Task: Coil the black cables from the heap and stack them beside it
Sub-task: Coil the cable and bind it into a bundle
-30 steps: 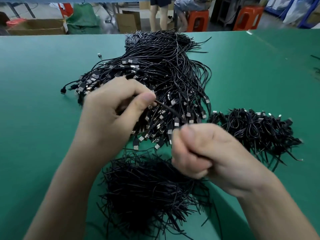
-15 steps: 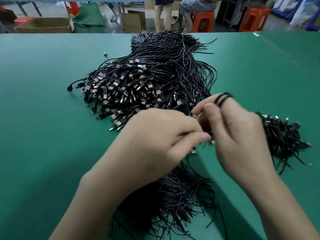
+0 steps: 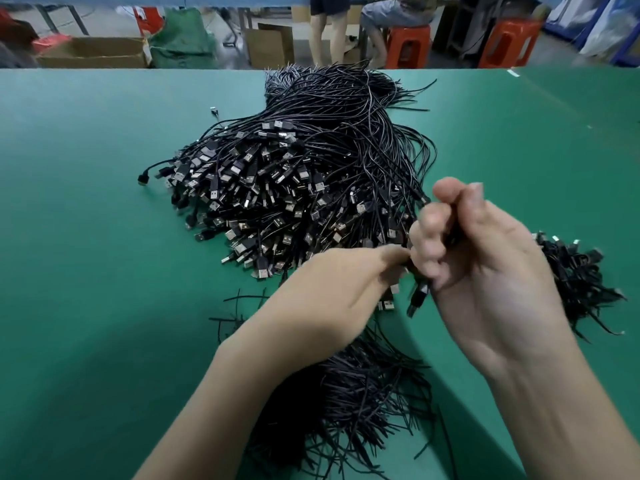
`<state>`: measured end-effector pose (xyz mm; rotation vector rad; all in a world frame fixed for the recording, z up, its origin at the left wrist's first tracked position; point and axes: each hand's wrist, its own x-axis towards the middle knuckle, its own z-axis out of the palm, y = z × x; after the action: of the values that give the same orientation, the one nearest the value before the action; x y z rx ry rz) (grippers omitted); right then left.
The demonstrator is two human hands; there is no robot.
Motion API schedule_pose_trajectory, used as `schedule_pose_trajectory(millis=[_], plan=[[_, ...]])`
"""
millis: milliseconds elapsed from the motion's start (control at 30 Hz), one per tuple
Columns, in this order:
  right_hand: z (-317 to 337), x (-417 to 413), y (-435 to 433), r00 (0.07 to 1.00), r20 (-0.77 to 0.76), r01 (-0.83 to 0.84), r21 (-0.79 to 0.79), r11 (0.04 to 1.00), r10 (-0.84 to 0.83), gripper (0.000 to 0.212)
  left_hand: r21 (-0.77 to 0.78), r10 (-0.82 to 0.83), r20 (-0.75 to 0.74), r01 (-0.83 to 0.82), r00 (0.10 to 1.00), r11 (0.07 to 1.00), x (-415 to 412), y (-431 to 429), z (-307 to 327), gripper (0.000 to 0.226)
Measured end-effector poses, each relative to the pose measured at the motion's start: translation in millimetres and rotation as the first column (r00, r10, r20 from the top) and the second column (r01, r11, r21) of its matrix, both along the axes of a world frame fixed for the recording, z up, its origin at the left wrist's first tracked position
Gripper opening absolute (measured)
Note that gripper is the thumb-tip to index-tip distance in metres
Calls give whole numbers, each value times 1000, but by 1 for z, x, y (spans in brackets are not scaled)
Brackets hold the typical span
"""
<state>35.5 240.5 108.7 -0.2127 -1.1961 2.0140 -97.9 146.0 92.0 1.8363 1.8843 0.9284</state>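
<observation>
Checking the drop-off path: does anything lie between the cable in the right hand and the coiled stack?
Nothing visible does. The right hand holds the cable just left of the coiled stack, which its own wrist partly hides.

Green table (image 3: 86, 271) holds 3 piles: cable heap (image 3: 311, 174), coiled stack (image 3: 575, 282) (right), thin strands (image 3: 363, 403) nearest.

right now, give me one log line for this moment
step: coiling | right hand: grips cable | left hand: pinches cable | heap: ahead | stack: right
</observation>
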Motion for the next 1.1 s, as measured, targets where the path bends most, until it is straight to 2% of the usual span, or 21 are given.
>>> schedule_pose_trajectory(millis=[67,133,200,233,300,333,400,467,500,567,633,700,767,900,1000,1100], plan=[[-3,2,2,970,124,169,275,946,-210,33,-13,-37,-105,36,994,999,5,0,4,20],[-9,3,4,853,226,243,625,742,-470,31,-11,-38,-163,37,986,999,5,-1,11,23],[-15,3,6,708,279,152,837,526,-648,33,53,2,-185,8,983,999,-1,-7,18,24],[-17,4,6,659,323,61,877,476,-680,36,106,35,-200,-14,979,994,-7,-10,22,24],[-20,4,7,616,453,-112,860,498,-644,47,197,106,-218,-63,970,978,-21,-18,28,22],[-21,3,7,632,532,-178,807,563,-564,53,230,143,-213,-92,967,969,-27,-21,30,22],[-20,0,2,712,664,-306,587,750,-229,59,291,203,-149,-153,968,944,-35,-24,31,19],[-17,-1,-1,759,639,-426,338,839,128,52,335,219,-13,-202,976,920,-36,-24,29,17],[-15,-1,-2,768,596,-469,274,840,234,45,341,220,87,-237,972,910,-36,-23,27,19],[-13,1,-2,783,521,-517,240,821,340,33,290,215,325,-314,921,904,-35,-20,23,24],[-11,2,-2,807,443,-521,223,824,391,31,184,148,516,-278,844,943,-36,-17,19,32],[-10,0,-4,826,383,-516,217,829,414,32,115,34,558,-118,829,986,-36,-15,15,34],[-9,-1,-5,836,376,-504,238,831,399,35,96,-46,548,-8,835,995,-33,-14,13,24],[-7,2,-3,827,411,-500,228,835,383,33,130,-26,594,-64,804,989,-28,-11,14,18],[-5,0,-5,823,387,-509,180,842,415,35,161,-29,569,-77,822,984,-29,-12,15,14],[-3,-3,-7,847,399,-446,172,878,352,34,163,37,539,-147,841,976,-32,-13,16,7]])
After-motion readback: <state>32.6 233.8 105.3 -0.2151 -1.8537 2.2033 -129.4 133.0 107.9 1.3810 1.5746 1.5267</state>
